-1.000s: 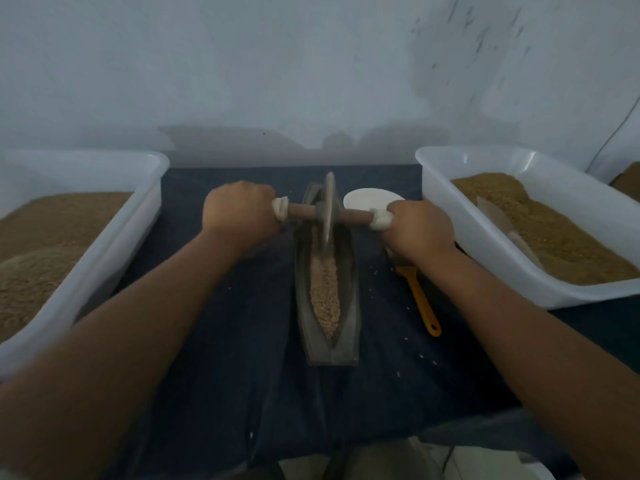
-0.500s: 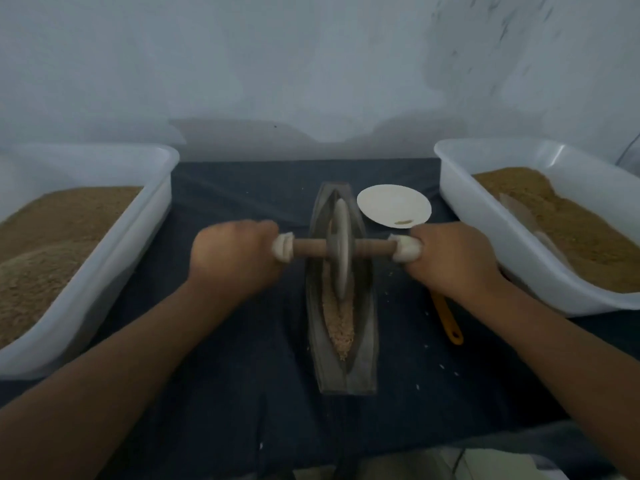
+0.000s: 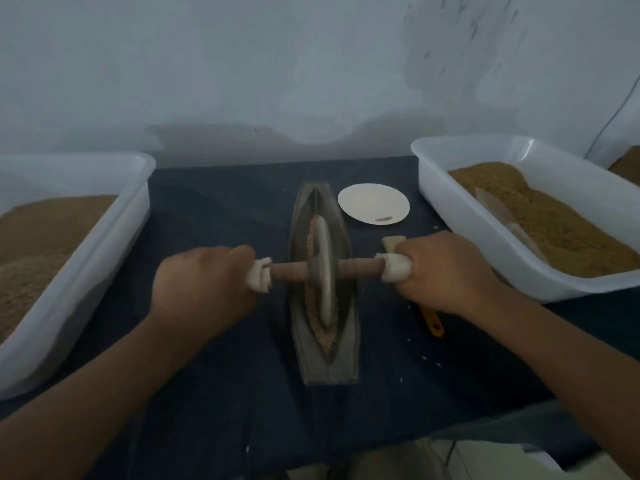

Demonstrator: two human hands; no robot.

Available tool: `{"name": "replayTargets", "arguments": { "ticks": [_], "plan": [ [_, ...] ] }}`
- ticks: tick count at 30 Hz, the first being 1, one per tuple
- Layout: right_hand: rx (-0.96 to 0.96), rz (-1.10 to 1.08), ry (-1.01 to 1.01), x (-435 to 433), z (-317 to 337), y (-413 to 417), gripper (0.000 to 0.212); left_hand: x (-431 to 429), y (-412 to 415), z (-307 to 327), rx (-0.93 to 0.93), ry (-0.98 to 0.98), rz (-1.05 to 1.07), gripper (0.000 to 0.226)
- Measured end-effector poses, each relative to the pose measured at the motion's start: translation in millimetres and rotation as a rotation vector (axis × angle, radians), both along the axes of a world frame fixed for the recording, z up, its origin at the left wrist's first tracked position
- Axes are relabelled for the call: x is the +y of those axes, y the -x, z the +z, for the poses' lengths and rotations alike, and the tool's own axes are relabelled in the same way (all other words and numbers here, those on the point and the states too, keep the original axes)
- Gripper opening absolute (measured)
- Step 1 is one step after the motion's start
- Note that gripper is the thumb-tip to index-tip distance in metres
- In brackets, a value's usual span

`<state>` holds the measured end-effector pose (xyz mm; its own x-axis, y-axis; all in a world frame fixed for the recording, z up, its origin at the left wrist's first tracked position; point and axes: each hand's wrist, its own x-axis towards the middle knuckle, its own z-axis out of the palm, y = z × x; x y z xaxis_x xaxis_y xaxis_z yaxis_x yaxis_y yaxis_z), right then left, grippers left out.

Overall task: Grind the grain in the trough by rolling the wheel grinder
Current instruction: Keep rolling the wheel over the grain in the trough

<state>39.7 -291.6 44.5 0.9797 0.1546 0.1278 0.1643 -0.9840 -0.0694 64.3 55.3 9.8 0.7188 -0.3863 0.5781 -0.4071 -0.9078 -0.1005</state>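
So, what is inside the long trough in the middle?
Pale grain lies along the groove of the trough, with the wheel grinder standing in it. The wheel grinder hides the grain directly under it.

Grey boat-shaped trough (image 3: 348, 344) lengthwise on cloth, grain (image 3: 325, 337) inside, wheel grinder (image 3: 323, 271) upright mid-trough

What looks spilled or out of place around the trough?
A few pale grains lie scattered on the dark cloth to the right of the trough, outside it: a small spill. Nothing else stands out.
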Motion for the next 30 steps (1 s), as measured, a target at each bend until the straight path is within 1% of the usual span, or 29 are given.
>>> {"name": "replayTargets", "arguments": {
  "ticks": [3,5,7,9,12,15,17,19,21,22,24,25,26,28,30],
  "plan": [
    [-0.097,-0.100,0.017,8,-3,-39,0.027,-19,-38,7,0.018,0.041,0.074,0.046],
    [-0.145,-0.152,0.021,11,-6,-66,0.027,-29,-68,16,0.102,0.027,0.148,0.041],
    [-0.134,-0.170,0.026,12,-3,-82,0.028,-34,-83,23,0.174,-0.005,0.198,0.036],
    [-0.093,-0.152,0.037,10,-1,-83,0.029,-32,-75,24,0.197,-0.015,0.202,0.034],
    [-0.047,-0.071,0.067,2,-1,-53,0.027,-18,-34,13,0.093,0.022,0.091,0.038],
    [-0.074,0.062,0.059,-4,0,-13,0.026,2,3,0,0.078,-0.017,0.032,0.045],
    [-0.105,0.094,0.048,-4,0,-10,0.028,6,7,-6,0.078,0.001,0.036,0.044],
    [-0.081,0.053,0.076,0,-2,-28,0.028,0,-5,-4,0.080,0.031,0.063,0.044],
    [-0.028,-0.035,0.057,4,-7,-62,0.024,-11,-30,4,0.099,0.022,0.110,0.043],
    [-0.004,-0.079,0.051,6,-8,-79,0.027,-18,-46,9,0.119,0.018,0.136,0.041],
    [-0.062,-0.146,0.058,5,-10,-104,0.031,-31,-74,24,0.199,0.016,0.193,0.041],
    [-0.104,-0.160,0.064,6,-8,-108,0.029,-35,-83,31,0.233,0.010,0.210,0.042],
    [-0.105,-0.159,0.072,7,-4,-106,0.029,-37,-86,35,0.262,0.001,0.218,0.043],
    [-0.039,-0.126,0.064,8,2,-93,0.027,-36,-78,35,0.306,-0.021,0.221,0.041],
    [0.035,-0.078,0.065,6,6,-67,0.023,-24,-53,23,0.278,-0.041,0.206,0.038]
  ]
}}
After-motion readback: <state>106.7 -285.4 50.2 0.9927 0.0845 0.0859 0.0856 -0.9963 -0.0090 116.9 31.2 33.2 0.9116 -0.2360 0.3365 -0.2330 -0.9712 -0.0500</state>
